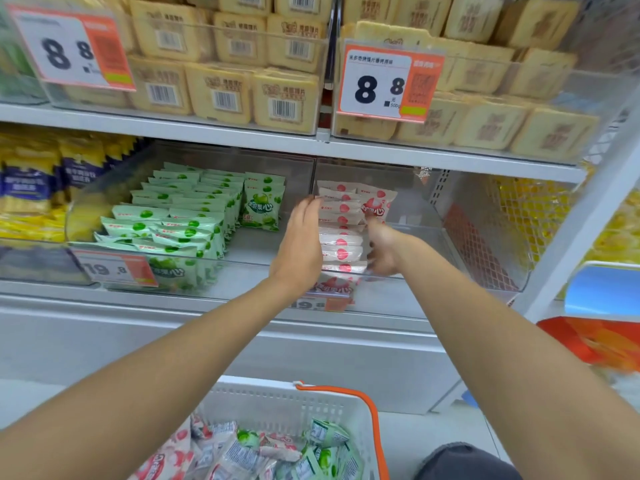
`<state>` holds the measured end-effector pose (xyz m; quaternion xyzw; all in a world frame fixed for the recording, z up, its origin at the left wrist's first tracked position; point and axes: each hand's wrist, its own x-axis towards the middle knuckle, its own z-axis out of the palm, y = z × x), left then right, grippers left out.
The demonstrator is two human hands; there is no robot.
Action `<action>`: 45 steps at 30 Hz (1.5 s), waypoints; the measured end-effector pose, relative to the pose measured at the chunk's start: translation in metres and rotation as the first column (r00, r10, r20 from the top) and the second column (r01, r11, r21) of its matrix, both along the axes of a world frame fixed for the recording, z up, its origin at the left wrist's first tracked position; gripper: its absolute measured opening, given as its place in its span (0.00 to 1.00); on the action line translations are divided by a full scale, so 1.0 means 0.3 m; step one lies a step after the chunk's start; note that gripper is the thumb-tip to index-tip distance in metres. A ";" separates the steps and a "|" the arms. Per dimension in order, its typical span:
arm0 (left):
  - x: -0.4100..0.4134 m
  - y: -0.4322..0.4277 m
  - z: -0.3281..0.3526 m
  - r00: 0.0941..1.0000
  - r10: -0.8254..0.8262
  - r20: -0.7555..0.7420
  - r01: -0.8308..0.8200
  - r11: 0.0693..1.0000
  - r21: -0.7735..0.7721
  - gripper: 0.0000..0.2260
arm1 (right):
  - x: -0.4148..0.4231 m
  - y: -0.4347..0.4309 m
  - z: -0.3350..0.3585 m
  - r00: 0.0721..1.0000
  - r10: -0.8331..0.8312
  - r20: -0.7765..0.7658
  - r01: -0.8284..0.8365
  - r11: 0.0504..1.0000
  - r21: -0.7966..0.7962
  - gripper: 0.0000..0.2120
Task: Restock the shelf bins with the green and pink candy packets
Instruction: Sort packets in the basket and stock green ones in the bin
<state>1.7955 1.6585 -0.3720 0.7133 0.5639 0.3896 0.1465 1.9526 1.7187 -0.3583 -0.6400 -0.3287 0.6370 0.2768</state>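
At the left of the middle shelf (pixel 173 308) we see the green candy packets (pixel 180 216) standing in rows inside the left bin (pixel 263 252), which is of clear plastic. They are well apart from both our grips. Just right of the frame's centre, the pink candy packets (pixel 341 242) stand in one row in the right bin (pixel 415 244), and that row lies between our two grips. Our left grip (pixel 301 244) is released, fingers straight and together, with the palm flat against the row's left side. Our right grip (pixel 381 252) sits at the row's right side, thumb up beside an upright pink packet at the back. Its fingers are curled and blurred, so we cannot tell whether they grasp a packet or only press on the row

At the far left lie yellow and blue bags (pixel 31 188), and a 19.8 price tag (pixel 114 270) hangs on the left bin's front. On the upper shelf (pixel 207 133), tan biscuit packs (pixel 225 64) fill clear bins that carry two 8.8 price tags (pixel 69 50). At bottom centre a white basket (pixel 277 400) with an orange handle (pixel 374 420) holds mixed packets (pixel 242 452), green and pink. At the right edge sit a blue object (pixel 602 292) and an orange-red bag (pixel 595 344), both blurred
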 end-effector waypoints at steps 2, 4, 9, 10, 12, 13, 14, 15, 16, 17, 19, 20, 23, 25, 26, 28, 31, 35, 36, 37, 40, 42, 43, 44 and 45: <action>0.001 0.005 -0.006 1.000 0.006 -0.024 -0.006 1.000 -0.017 0.37 | -0.034 0.002 0.002 0.986 0.011 -0.164 -0.002 0.998 0.059 0.36; -0.002 0.015 -0.014 0.999 0.011 -0.045 -0.012 1.000 -0.014 0.36 | -0.052 0.014 -0.008 0.985 0.002 -0.174 0.012 0.996 0.084 0.36; -0.007 0.029 -0.018 0.999 -0.032 -0.009 0.032 0.999 0.006 0.28 | -0.028 0.025 -0.036 0.996 -0.034 -0.086 0.041 0.996 0.083 0.38; -0.008 0.023 -0.011 0.999 -0.034 0.012 0.034 0.999 0.007 0.24 | -0.037 -0.005 -0.020 0.997 -0.044 0.069 0.032 0.986 0.167 0.35; -0.005 -0.012 -0.002 1.000 0.017 0.003 -0.017 0.998 0.067 0.18 | -0.049 -0.080 0.002 0.895 -0.182 0.407 -0.035 0.882 0.470 0.21; -0.001 -0.040 -0.007 0.998 0.059 -0.027 -0.055 0.988 0.144 0.17 | -0.052 -0.124 0.010 0.813 -0.273 0.514 -0.117 0.788 0.604 0.14; 0.004 -0.077 -0.016 0.994 0.096 -0.048 -0.083 0.970 0.227 0.15 | -0.057 -0.171 0.015 0.751 -0.353 0.558 -0.204 0.680 0.704 0.11; 0.005 -0.120 -0.033 0.993 0.114 -0.044 -0.097 0.954 0.284 0.13 | -0.066 -0.231 0.017 0.720 -0.409 0.561 -0.263 0.587 0.766 0.09; 0.002 -0.164 -0.059 0.994 0.109 -0.022 -0.097 0.948 0.304 0.10 | -0.074 -0.278 0.002 0.706 -0.436 0.558 -0.309 0.519 0.797 0.08; -0.005 -0.207 -0.090 0.996 0.085 0.017 -0.086 0.956 0.282 0.08 | -0.084 -0.322 -0.021 0.698 -0.437 0.568 -0.349 0.485 0.802 0.07; -0.034 -0.281 -0.168 0.992 0.030 0.124 -0.044 0.993 0.112 0.05 | -0.116 -0.416 -0.101 0.687 -0.410 0.599 -0.402 0.473 0.784 0.05; -0.057 -0.312 -0.221 0.988 0.021 0.156 -0.020 1.000 -0.007 0.04 | -0.132 -0.461 -0.157 0.681 -0.379 0.626 -0.421 0.497 0.759 0.05; -0.152 -0.395 -0.399 0.997 -0.018 0.078 0.042 0.949 -0.314 0.05 | -0.166 -0.575 -0.391 0.647 -0.063 0.760 -0.512 0.703 0.494 0.07; -0.231 -0.456 -0.520 0.995 -0.090 0.031 0.093 0.871 -0.482 0.05 | -0.176 -0.641 -0.579 0.637 0.247 0.730 -0.578 0.779 0.241 0.09; -0.278 -0.484 -0.581 0.994 -0.109 0.013 0.097 0.820 -0.565 0.06 | -0.176 -0.673 -0.668 0.638 0.348 0.687 -0.591 0.794 0.147 0.09; -0.377 -0.531 -0.685 0.988 -0.131 -0.079 0.039 0.716 -0.697 0.07 | -0.174 -0.724 -0.812 0.609 0.469 0.640 -0.593 0.805 -0.024 0.11; -0.467 -0.564 -0.776 0.970 -0.132 -0.202 -0.080 0.616 -0.784 0.10 | -0.187 -0.762 -0.942 0.504 0.568 0.651 -0.627 0.759 -0.176 0.16; -0.446 -0.546 -0.807 0.971 -0.103 -0.218 -0.124 0.559 -0.820 0.12 | -0.255 -0.715 -1.020 0.392 0.554 0.734 -0.700 0.697 -0.152 0.20; -0.435 -0.543 -0.813 0.966 -0.112 -0.233 -0.134 0.554 -0.822 0.12 | -0.279 -0.699 -1.043 0.360 0.551 0.753 -0.727 0.672 -0.144 0.18; -0.426 -0.545 -0.820 0.964 -0.117 -0.239 -0.138 0.549 -0.824 0.13 | -0.302 -0.686 -1.062 0.318 0.556 0.768 -0.757 0.637 -0.148 0.16; -0.417 -0.560 -0.854 0.977 -0.085 -0.195 -0.123 0.523 -0.843 0.12 | -0.347 -0.670 -1.111 0.118 0.529 0.840 -0.840 0.504 -0.199 0.14; -0.415 -0.568 -0.871 0.988 -0.030 -0.154 -0.118 0.499 -0.859 0.12 | -0.345 -0.668 -1.117 0.020 0.426 0.905 -0.871 0.452 -0.194 0.14; -0.415 -0.569 -0.878 0.992 0.016 -0.125 -0.117 0.482 -0.868 0.12 | -0.339 -0.669 -1.111 0.020 0.397 0.917 -0.871 0.457 -0.179 0.13; -0.419 -0.568 -0.884 0.993 0.051 -0.110 -0.121 0.475 -0.872 0.12 | -0.334 -0.666 -1.099 0.047 0.391 0.919 -0.867 0.473 -0.157 0.12; -0.422 -0.567 -0.881 0.992 0.070 -0.103 -0.124 0.470 -0.874 0.13 | -0.331 -0.663 -1.079 0.136 0.401 0.906 -0.843 0.528 -0.107 0.09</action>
